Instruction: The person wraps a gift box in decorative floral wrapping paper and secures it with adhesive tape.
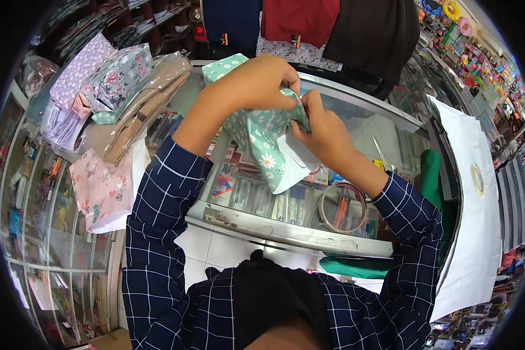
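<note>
Both hands meet above the middle of the glass surface (356,125), at about 12 o'clock from the person's body. The left hand (256,84) lies on top of a green floral package (256,137), with the fingers curled down over its upper edge; the grip is pressed onto the wrapping near the top corner. The right hand (324,131) comes from 3 o'clock and pinches the same package at its right side, thumb and fingers closed on the folded paper, just beside the left fingertips. The package is held in the air over the surface, tilted, with a white flap (294,166) of the paper's inner side showing at its lower end, toward 5 o'clock.

Under the package, a roll of clear tape (342,208) lies flat on the glass, at 5 o'clock from the hands and apart from them. A pair of scissors (379,153) lies on the glass at 3 o'clock, near the right wrist. A green cloth (430,175) lies along the right edge of the surface, and a large white sheet (469,198) lies beyond it, farther to 3 o'clock. At 9 o'clock, well apart from the hands, a pile of folded fabrics in plastic bags (119,93) rests on the left end of the surface. Both sleeves (163,204) are dark blue with white check lines.
</note>
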`<action>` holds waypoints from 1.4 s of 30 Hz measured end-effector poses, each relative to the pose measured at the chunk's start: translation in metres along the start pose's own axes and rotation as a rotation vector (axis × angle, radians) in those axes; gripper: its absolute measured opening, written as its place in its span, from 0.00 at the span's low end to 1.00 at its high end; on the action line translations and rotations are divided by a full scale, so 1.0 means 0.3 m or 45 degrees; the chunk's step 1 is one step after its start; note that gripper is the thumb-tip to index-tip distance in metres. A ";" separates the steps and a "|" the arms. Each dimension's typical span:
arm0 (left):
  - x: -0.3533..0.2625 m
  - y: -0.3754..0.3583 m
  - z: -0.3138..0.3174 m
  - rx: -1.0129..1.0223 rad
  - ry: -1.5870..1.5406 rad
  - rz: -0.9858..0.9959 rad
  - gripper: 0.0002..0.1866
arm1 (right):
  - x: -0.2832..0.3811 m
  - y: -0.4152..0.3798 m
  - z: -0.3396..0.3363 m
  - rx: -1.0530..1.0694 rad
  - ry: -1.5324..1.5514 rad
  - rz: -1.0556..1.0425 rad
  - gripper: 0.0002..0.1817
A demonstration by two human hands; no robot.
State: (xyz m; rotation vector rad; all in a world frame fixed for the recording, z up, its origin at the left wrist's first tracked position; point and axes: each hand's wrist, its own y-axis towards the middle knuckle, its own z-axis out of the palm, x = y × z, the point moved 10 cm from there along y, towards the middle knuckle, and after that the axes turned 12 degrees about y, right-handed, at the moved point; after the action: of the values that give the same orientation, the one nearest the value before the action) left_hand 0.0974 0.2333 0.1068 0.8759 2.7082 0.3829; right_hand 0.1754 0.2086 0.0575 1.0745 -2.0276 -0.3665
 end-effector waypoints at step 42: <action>-0.012 -0.018 0.005 -0.018 -0.081 -0.043 0.06 | -0.006 -0.127 -0.062 0.411 -0.266 0.316 0.10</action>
State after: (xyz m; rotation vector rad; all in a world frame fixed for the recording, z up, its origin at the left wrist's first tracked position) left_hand 0.0978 0.2271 0.1043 0.8228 2.6549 0.3603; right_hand 0.2116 0.1891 0.0470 0.9867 -2.4352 -0.0215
